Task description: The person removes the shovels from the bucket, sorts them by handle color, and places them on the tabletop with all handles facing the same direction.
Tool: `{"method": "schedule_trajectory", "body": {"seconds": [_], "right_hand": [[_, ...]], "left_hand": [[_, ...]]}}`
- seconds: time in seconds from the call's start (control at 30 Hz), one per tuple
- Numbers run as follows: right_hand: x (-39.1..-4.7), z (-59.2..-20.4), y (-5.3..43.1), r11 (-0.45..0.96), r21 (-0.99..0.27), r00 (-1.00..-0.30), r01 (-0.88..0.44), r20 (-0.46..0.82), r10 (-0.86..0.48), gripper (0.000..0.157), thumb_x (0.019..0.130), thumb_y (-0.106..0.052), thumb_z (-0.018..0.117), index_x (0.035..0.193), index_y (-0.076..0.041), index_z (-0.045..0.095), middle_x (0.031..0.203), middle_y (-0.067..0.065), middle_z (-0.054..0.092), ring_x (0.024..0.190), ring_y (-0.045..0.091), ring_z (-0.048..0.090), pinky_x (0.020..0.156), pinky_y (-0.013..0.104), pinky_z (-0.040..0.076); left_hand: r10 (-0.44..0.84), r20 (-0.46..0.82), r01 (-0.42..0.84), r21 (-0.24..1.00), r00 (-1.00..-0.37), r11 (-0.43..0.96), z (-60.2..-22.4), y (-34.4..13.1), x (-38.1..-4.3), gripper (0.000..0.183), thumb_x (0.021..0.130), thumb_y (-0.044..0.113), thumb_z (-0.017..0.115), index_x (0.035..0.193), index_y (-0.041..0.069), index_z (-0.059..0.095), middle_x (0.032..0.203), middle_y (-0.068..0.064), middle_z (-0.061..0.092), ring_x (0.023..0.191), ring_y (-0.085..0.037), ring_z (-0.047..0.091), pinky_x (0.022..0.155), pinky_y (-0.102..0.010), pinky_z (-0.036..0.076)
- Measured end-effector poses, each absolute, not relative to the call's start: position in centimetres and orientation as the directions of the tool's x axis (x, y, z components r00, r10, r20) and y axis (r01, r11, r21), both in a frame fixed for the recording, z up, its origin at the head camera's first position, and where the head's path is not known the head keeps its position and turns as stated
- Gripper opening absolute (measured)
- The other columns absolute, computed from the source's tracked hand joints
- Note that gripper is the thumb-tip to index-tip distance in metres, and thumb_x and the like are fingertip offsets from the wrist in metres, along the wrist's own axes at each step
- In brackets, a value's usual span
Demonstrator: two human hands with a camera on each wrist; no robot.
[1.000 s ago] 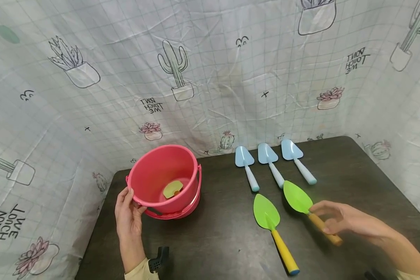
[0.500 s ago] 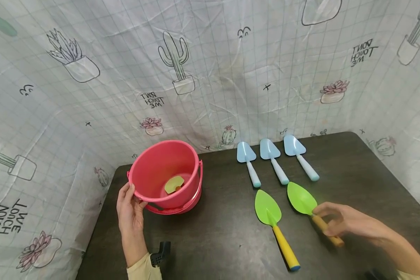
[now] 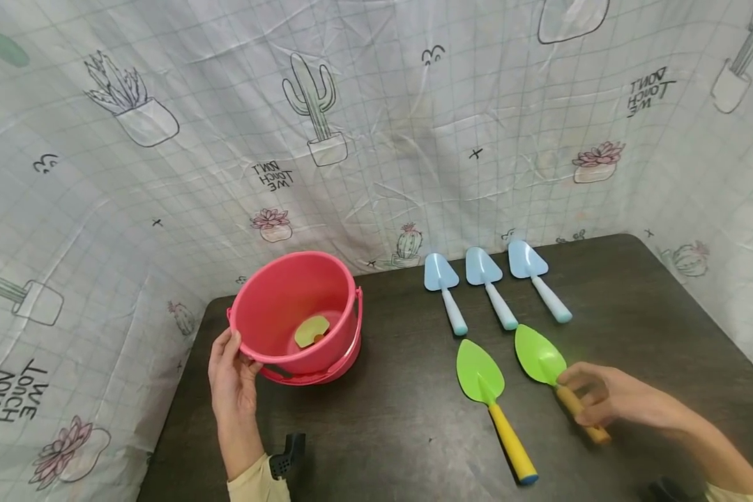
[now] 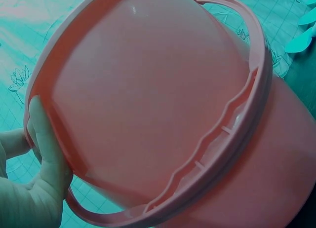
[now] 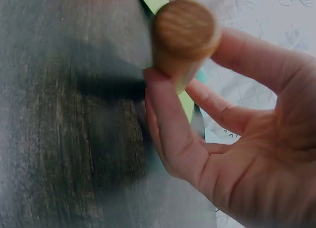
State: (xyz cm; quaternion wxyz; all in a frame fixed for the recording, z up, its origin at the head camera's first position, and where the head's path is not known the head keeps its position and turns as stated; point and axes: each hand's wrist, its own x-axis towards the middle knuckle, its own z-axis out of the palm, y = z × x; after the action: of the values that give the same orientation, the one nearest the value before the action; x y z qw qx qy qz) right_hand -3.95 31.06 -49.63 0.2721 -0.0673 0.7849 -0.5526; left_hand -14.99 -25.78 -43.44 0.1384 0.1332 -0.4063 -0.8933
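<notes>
In the head view, my left hand (image 3: 233,390) grips the near-left rim of a pink bucket (image 3: 326,359). The bucket tilts toward me, its handle hanging down, and a pale yellow piece with an orange spot (image 3: 312,331) lies inside. The left wrist view shows the thumb inside the bucket wall (image 4: 148,80). My right hand (image 3: 611,397) pinches the wooden handle of a green garden trowel (image 3: 538,354) between thumb and fingers. The handle's end (image 5: 185,28) points at the right wrist camera. To its left lies another green trowel (image 3: 480,373) with a yellow handle.
Three light-blue trowels (image 3: 440,273) lie in a row at the back of the dark table (image 3: 389,432). A white curtain (image 3: 389,125) with cactus drawings hangs behind and along the sides. A black wrist device (image 3: 288,457) sits by the left sleeve.
The head view has shifted slightly, so most things appear a little higher. Both hands keep their holds on the bucket and the green trowel, with hardly any other movement.
</notes>
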Motion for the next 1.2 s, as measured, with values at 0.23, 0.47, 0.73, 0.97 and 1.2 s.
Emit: {"method": "schedule_trajectory", "body": {"seconds": [0.23, 0.47, 0.73, 0.97, 1.2], "right_hand": [[-4.1, -50.2, 30.9, 0.406, -0.906, -0.851, 0.118, -0.303, -0.429, 0.046, 0.09, 0.0, 0.072, 0.127, 0.014, 0.05, 0.11, 0.017, 0.062, 0.088, 0.016, 0.067, 0.068, 0.034, 0.061], [-4.4, -49.8, 30.8, 0.398, -0.908, -0.871, 0.131, -0.297, -0.391, 0.032, 0.092, -0.001, 0.067, 0.119, 0.013, 0.055, 0.105, 0.015, 0.064, 0.086, 0.011, 0.067, 0.07, 0.033, 0.062], [-4.9, -48.3, 30.1, 0.46, -0.857, -0.872, 0.234, -0.394, -0.291, 0.029, 0.1, -0.013, 0.066, 0.117, 0.01, 0.058, 0.105, 0.012, 0.067, 0.09, 0.019, 0.066, 0.073, 0.035, 0.061], [-5.1, -47.9, 30.5, 0.468, -0.858, -0.874, 0.213, -0.381, -0.301, 0.027, 0.105, -0.013, 0.058, 0.117, 0.011, 0.058, 0.109, 0.015, 0.069, 0.091, 0.011, 0.066, 0.073, 0.035, 0.061], [-6.3, -46.2, 29.9, 0.556, -0.81, -0.919, 0.187, -0.343, -0.192, 0.032, 0.108, -0.02, 0.055, 0.121, 0.009, 0.06, 0.113, 0.015, 0.07, 0.095, 0.017, 0.067, 0.073, 0.033, 0.061]], "left_hand": [[-0.352, -0.125, 0.136, 0.765, -0.928, -0.629, -43.4, -26.0, -15.1, 0.02, 0.105, 0.006, 0.059, 0.124, 0.001, 0.057, 0.103, -0.015, 0.069, 0.067, -0.016, 0.067, 0.058, -0.028, 0.062], [-0.338, -0.098, 0.142, 0.774, -0.936, -0.617, -43.2, -26.0, -15.3, 0.017, 0.107, 0.005, 0.056, 0.123, 0.0, 0.055, 0.101, -0.014, 0.069, 0.072, -0.016, 0.071, 0.058, -0.028, 0.062], [-0.34, -0.099, 0.148, 0.763, -0.935, -0.629, -42.8, -26.0, -15.7, 0.019, 0.106, 0.004, 0.057, 0.124, -0.003, 0.055, 0.107, -0.018, 0.069, 0.075, -0.017, 0.072, 0.061, -0.029, 0.063], [-0.34, -0.093, 0.151, 0.765, -0.936, -0.626, -42.8, -25.8, -15.7, 0.02, 0.107, 0.004, 0.055, 0.125, -0.004, 0.054, 0.103, -0.016, 0.068, 0.069, -0.014, 0.068, 0.059, -0.026, 0.062], [-0.352, -0.111, 0.144, 0.77, -0.929, -0.621, -42.5, -25.8, -15.7, 0.02, 0.106, 0.005, 0.056, 0.125, -0.003, 0.055, 0.105, -0.017, 0.067, 0.071, -0.015, 0.069, 0.06, -0.027, 0.062]]}}
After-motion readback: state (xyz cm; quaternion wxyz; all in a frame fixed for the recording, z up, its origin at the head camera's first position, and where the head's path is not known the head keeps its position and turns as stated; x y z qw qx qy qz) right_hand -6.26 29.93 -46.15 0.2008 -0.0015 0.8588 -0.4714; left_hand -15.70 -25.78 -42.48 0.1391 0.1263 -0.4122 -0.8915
